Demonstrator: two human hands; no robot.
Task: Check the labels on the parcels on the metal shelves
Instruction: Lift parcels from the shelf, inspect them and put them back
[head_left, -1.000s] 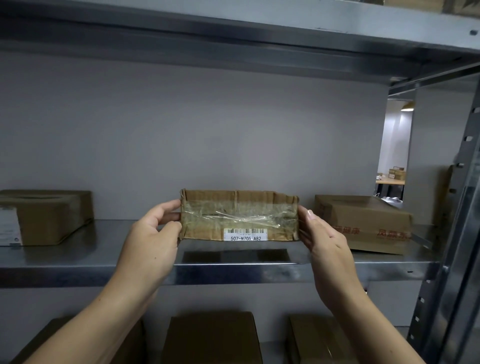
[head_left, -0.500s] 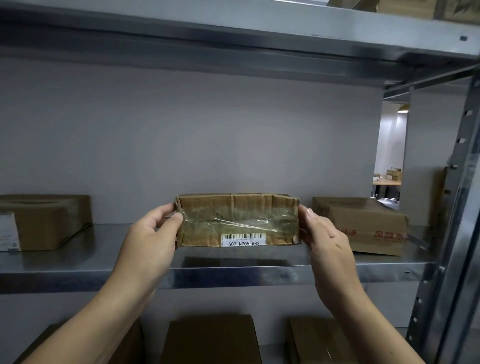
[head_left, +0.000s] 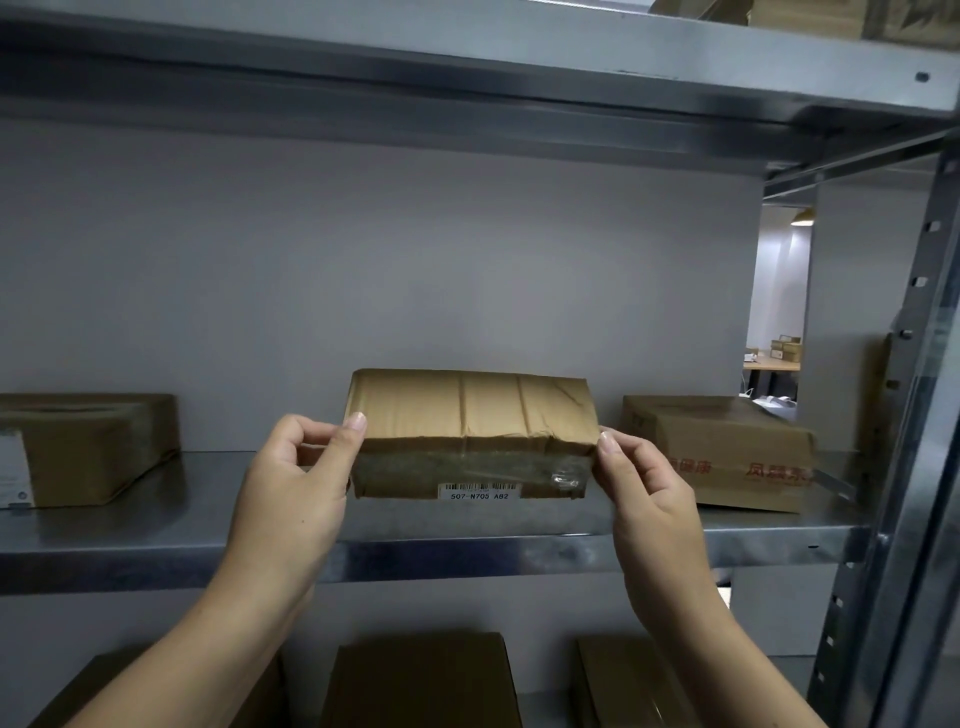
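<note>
While both hands pinch taped parcel (head_left: 470, 410) by its ends over middle shelf (head_left: 467, 551), we judge label check in hand. Grip: left hand (head_left: 296, 488) thumb and fingers curled on left end, right hand (head_left: 649, 493) same on right end. Its barcode label (head_left: 479, 492) faces us, low on front. Next: read code, set parcel flat. Shelf holds two more: left parcel (head_left: 98, 441), right parcel (head_left: 727, 452).

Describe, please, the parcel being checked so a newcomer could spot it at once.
On the middle metal shelf, between the left carton and the right carton, is a flat brown parcel held at both ends by the left hand and right hand. It alone is hand-held, and its front bottom edge bears a barcode label reading 507-N705 A82.
</note>
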